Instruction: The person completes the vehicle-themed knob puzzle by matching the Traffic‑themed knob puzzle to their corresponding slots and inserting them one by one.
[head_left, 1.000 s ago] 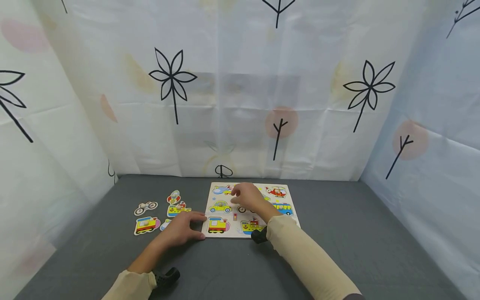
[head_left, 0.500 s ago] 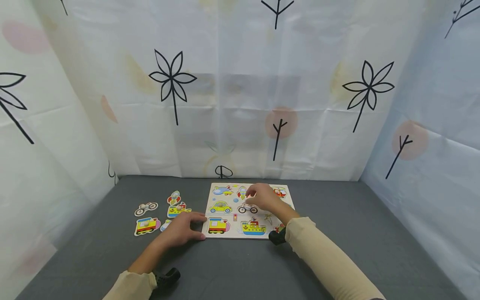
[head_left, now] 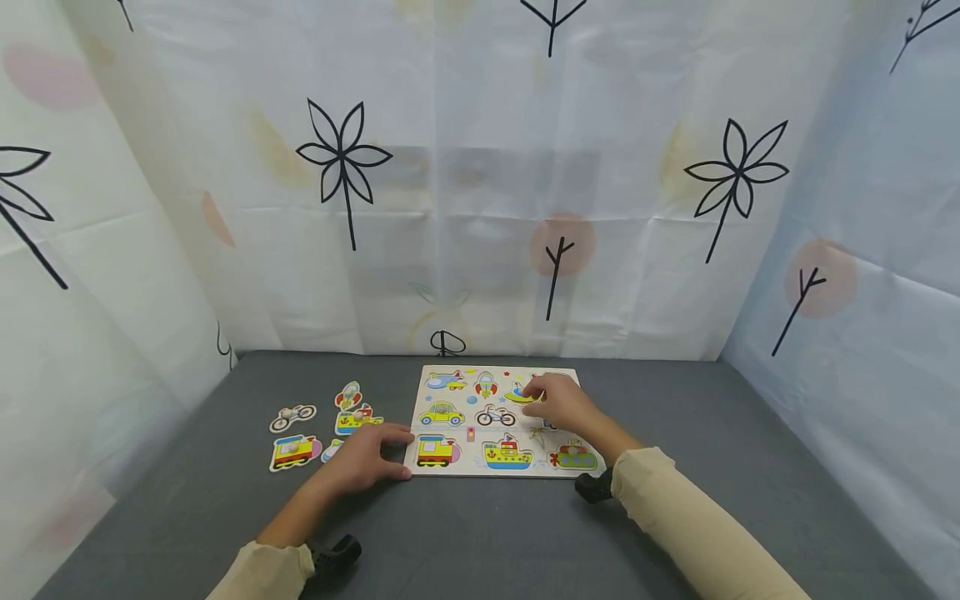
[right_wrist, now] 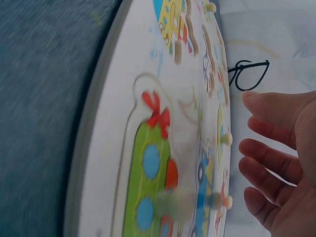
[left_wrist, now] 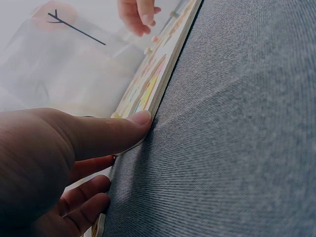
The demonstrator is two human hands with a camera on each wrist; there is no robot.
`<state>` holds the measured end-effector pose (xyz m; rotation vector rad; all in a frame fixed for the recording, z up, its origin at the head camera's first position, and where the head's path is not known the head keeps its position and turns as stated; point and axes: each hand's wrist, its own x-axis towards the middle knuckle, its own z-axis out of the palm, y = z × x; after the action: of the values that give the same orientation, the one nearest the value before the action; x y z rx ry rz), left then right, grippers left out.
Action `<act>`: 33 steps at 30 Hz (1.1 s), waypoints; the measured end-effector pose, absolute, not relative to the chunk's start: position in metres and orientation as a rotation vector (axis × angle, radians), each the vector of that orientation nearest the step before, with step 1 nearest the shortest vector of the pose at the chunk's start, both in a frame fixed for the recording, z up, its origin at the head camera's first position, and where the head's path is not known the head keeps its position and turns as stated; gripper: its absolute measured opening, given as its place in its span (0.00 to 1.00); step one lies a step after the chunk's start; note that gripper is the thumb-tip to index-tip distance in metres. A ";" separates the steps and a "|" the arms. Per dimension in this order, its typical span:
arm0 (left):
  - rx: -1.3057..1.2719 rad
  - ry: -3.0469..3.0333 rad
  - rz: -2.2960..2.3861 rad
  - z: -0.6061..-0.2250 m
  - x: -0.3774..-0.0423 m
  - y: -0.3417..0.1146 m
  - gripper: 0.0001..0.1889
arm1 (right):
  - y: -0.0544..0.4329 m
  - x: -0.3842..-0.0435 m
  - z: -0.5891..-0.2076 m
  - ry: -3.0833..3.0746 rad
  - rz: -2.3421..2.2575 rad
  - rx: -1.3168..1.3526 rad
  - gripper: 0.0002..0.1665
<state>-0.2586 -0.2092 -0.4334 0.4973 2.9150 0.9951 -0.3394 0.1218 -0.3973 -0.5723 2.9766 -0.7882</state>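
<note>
A wooden peg puzzle board (head_left: pixel 468 460) with vehicle pictures lies flat on the grey table. My left hand (head_left: pixel 363 460) touches its left side, the thumb (left_wrist: pixel 133 121) at the near corner, fingers extended. Over the board's right part hovers my right hand (head_left: pixel 561 404), near the flying saucer (head_left: pixel 517 393). Its fingers are loosely bent and hold nothing in the right wrist view. Below it a green submarine piece (right_wrist: pixel 148 173) with a knob lies in the board. The bus (right_wrist: pixel 205 187), also knobbed, is partly hidden by the hand in the head view.
Loose pieces lie left of the board: a bicycle (head_left: pixel 292 417), a train (head_left: pixel 294 452), a rocket (head_left: pixel 348 396), a ship (head_left: pixel 358 419) and one partly covered by the left hand (head_left: pixel 331 450). A patterned white curtain (head_left: pixel 480 283) stands behind the table.
My right hand has moved right across the board, from near the plane past the rocket to the flying saucer. The rocket, bicycle and submarine pictures came into sight. The left hand stays put.
</note>
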 end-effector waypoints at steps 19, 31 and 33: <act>0.473 2.908 1.003 -0.433 -0.259 -0.209 0.26 | 0.182 -0.311 -0.402 2.998 -0.744 -0.562 0.16; 0.458 2.910 1.013 -0.431 -0.257 -0.206 0.26 | 0.218 -0.286 -0.412 2.968 -0.792 -0.708 0.22; 0.463 2.909 1.020 -0.431 -0.257 -0.206 0.26 | 0.222 -0.283 -0.414 2.958 -0.782 -0.735 0.24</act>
<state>-0.2575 -0.2065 -0.4313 0.4632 2.9087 1.0201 -0.2829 0.2223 -0.4136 -0.7347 2.9579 -0.7823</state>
